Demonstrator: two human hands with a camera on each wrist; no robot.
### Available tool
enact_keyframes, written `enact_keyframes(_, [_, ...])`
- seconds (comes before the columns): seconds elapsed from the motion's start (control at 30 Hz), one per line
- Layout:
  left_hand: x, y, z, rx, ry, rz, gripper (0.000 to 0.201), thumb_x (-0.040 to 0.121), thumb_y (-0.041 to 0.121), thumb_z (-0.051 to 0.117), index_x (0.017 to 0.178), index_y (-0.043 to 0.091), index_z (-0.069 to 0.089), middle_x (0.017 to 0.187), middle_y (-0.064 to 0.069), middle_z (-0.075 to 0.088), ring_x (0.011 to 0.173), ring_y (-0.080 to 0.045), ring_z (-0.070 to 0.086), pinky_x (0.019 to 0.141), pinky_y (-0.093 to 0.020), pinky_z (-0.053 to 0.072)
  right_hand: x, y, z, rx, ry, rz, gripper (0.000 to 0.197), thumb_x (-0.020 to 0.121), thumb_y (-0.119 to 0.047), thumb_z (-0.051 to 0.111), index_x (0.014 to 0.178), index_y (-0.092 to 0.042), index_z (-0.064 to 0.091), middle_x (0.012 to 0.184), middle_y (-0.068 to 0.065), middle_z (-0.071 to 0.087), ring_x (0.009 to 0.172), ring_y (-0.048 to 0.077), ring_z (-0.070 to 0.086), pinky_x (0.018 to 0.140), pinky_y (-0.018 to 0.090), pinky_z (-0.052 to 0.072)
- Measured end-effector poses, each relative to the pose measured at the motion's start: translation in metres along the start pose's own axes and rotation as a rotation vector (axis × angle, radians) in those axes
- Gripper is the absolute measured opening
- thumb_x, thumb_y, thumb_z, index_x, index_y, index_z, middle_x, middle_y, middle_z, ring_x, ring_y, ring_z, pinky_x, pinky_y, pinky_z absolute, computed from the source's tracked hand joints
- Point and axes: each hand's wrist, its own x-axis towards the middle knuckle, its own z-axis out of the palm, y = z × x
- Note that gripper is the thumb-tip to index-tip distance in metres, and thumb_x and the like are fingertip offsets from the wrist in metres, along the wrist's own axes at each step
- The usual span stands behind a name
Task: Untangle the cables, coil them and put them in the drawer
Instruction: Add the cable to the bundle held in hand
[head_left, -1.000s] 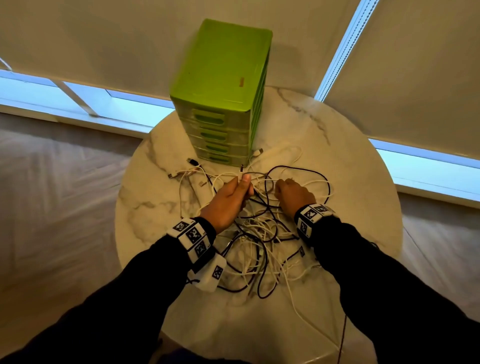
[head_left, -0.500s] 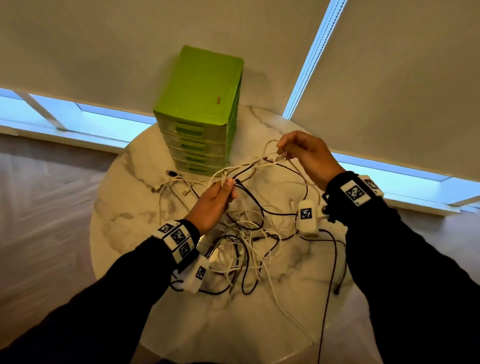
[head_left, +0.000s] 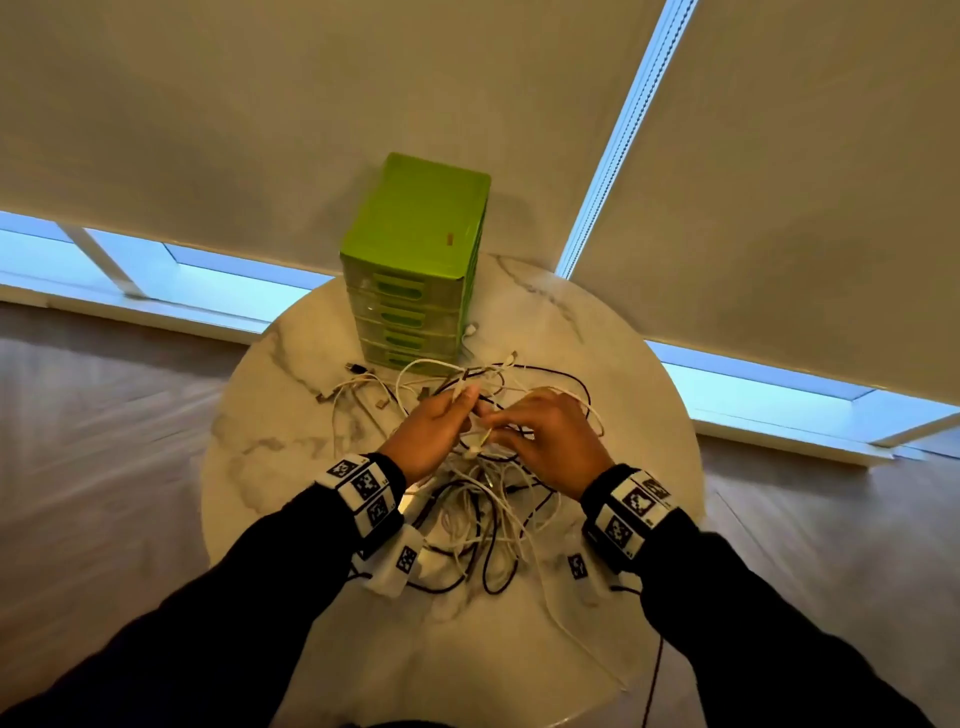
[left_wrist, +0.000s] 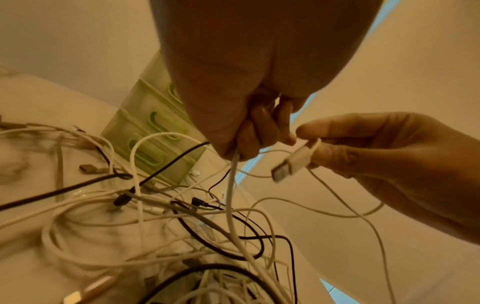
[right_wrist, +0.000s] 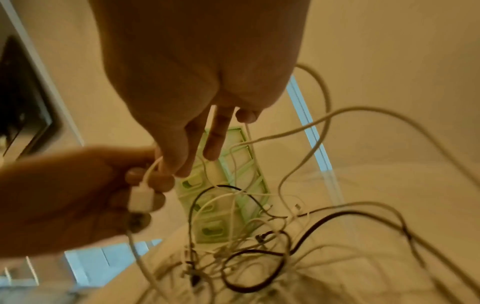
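2 hands work above the limp, light cable tangle (head_left: 483, 499) on the marble table (head_left: 291, 405): left hand (head_left: 434, 434) grips a white cable (left_wrist: 231, 197), right hand (head_left: 550, 441) pinches its USB plug (left_wrist: 291, 162), probably the best hold.

A round marble table (head_left: 291, 395) fills the middle of the frame on pale wood flooring (head_left: 93, 415), while beige roller blinds (head_left: 260, 104) above leave blue daylight strips (head_left: 218, 275).
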Motion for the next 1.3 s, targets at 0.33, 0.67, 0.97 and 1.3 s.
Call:
enact_keyframes(0.33, [-0.024,-0.005,-0.005,-0.167,0.015,0.043,0.051,0.108,0.046,0.025,0.123,0.02,0.066,0.076,0.004,0.05,0.061,-0.003,0.043,0.057,-0.013,0.037,0.01,-0.005,-0.031,0.322,0.276,0.482,0.014,0.098,-0.032,0.06,0.09,-0.022,0.065,0.091,-0.009,0.076,0.091,0.005,0.07,0.087,0.034,0.054])
enact_keyframes(0.67, [-0.035,0.007,0.004,-0.245,-0.03,0.15,0.045,0.101,0.059,0.032,0.13,0.039,0.061,0.135,0.0,0.059,0.118,-0.013,0.064,0.093,-0.029,0.053,-0.006,-0.061,0.013,0.198,0.077,0.198,0.017,0.096,-0.044,0.056,0.091,-0.032,0.068,0.084,-0.021,0.068,0.083,0.001,0.062,0.081,0.037,0.05])
enact_keyframes(0.97, [-0.058,0.038,-0.008,-0.311,0.191,0.331,0.052,0.105,0.048,0.019,0.082,0.027,0.061,0.104,0.002,0.072,0.11,-0.02,0.065,0.102,-0.041,0.046,-0.021,-0.022,0.023,-0.221,-0.385,0.387,0.043,0.102,-0.059,0.029,0.094,-0.033,0.061,0.107,-0.016,0.064,0.128,0.013,0.04,0.103,0.049,0.019])
enact_keyframes(1.3, [-0.049,0.05,-0.081,-0.454,0.39,0.25,0.042,0.105,0.043,0.045,0.066,0.027,0.042,0.055,0.013,0.032,0.05,-0.007,0.029,0.053,-0.026,0.027,-0.032,0.0,0.012,-0.194,-0.166,0.406,0.054,0.094,-0.063,0.007,0.073,-0.039,0.05,0.072,-0.015,0.06,0.091,0.009,0.061,0.097,0.043,0.022])
